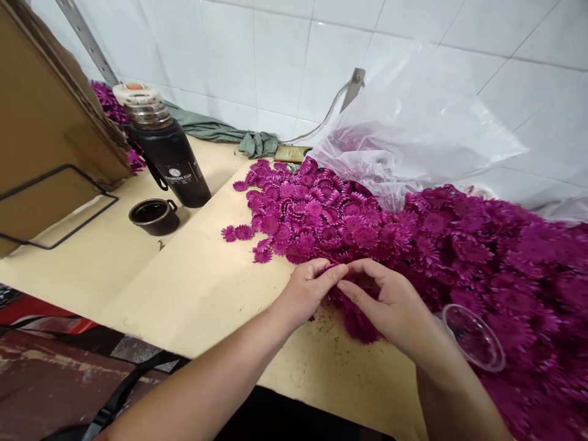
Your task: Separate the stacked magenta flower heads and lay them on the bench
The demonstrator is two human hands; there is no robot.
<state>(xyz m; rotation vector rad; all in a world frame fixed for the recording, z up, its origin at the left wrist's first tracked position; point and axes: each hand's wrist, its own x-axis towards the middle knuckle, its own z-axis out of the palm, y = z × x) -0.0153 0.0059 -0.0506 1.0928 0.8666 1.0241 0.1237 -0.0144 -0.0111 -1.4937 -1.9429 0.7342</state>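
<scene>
A large heap of magenta fabric flower heads (413, 239) covers the right half of the pale table (197, 288). My left hand (309, 288) and my right hand (388, 303) meet at the heap's near edge, fingertips pinched together over a clump of flowers (356, 321). Both hands have curled fingers closed on flower pieces; exactly what sits between the fingertips is hidden. A small clear plastic cup (473, 337) lies among the flowers just right of my right wrist.
A black bottle (168, 153) with a clear lid stands at the back left, its black cup-lid (154, 215) beside it. A cardboard box (46, 128) with a wire frame sits far left. A clear plastic bag (413, 122) lies against the tiled wall.
</scene>
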